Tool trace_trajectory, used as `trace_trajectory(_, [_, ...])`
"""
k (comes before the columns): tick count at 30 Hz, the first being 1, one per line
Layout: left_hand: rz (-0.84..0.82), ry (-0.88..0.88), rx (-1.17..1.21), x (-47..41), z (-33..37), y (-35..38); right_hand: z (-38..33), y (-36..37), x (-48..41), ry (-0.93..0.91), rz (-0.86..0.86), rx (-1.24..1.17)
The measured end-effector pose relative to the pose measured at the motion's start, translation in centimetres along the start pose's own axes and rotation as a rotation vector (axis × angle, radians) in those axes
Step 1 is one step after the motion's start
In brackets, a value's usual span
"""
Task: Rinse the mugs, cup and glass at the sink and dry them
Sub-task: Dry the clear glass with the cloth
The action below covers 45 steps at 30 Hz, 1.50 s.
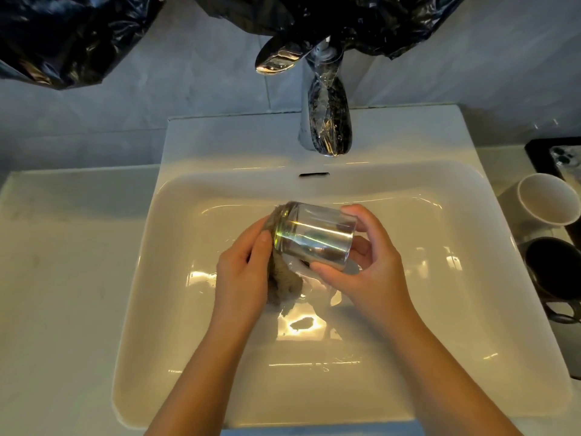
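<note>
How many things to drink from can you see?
3: the glass held over the sink, the white cup right of the sink, the dark mug nearer than it. Others may be hidden.

One glass (314,237), one cloth (283,278), one cup (547,199), one mug (553,269), two hands (242,269) (367,262)

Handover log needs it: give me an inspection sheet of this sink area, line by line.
Surface: white sink set in a pale counter; the basin looks wet, and no stream is seen from the faucet.
Job's things: glass held on its side over the basin; white cup and dark mug stand on the counter at the right.
Clutter: phone on a dark tray, far right.
Grips: left hand holds a cloth against the glass's mouth; right hand holds its base end.
Cables: nothing seen.
Surroundings: tiled wall; black plastic bags hang above; the faucet is wrapped in film.
</note>
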<state>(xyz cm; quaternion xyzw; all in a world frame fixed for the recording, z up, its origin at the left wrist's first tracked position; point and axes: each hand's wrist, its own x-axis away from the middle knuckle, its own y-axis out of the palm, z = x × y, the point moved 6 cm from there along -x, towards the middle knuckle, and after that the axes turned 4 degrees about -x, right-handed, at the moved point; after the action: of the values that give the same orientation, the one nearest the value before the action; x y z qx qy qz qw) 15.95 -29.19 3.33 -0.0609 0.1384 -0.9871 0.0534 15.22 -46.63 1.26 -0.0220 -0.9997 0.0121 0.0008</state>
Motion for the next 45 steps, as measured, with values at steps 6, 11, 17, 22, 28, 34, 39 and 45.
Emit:
trace_trajectory(6, [0.017, 0.061, -0.031, -0.1, 0.2, -0.2, 0.4, -0.1, -0.1, 0.094, 0.045, -0.162])
trace_trajectory(11, [-0.041, -0.102, -0.008, -0.9, -1.7, 0.7, 0.5, 0.4, 0.2, 0.169, -0.021, -0.249])
trace_trajectory(17, [-0.007, -0.22, 0.248, -0.5, -2.4, 1.1, 0.8, 0.5, 0.2, 0.2, 0.032, -0.293])
trace_trajectory(22, [-0.049, -0.367, 0.57, -0.1, -2.1, 2.7, 1.1, 0.4, -0.1, 0.196, 0.044, -0.193])
trace_trajectory(28, [-0.063, -0.438, 0.663, -0.3, -1.9, 3.7, 1.4, 0.9, 0.2, 0.237, 0.027, -0.263])
trace_trajectory(34, [-0.135, -0.441, 0.444, 0.4, -1.8, 5.1, 1.7, -0.1, 0.0, 0.231, 0.166, -0.192])
trace_trajectory(39, [-0.224, -0.527, 0.368, 1.1, -2.3, 5.5, 1.5, -0.5, 0.0, 0.194, 0.169, -0.141])
trace_trajectory(45, [-0.121, -0.573, 0.522, 2.1, -2.5, 3.7, 1.4, -0.6, -0.3, 0.156, 0.187, 0.022])
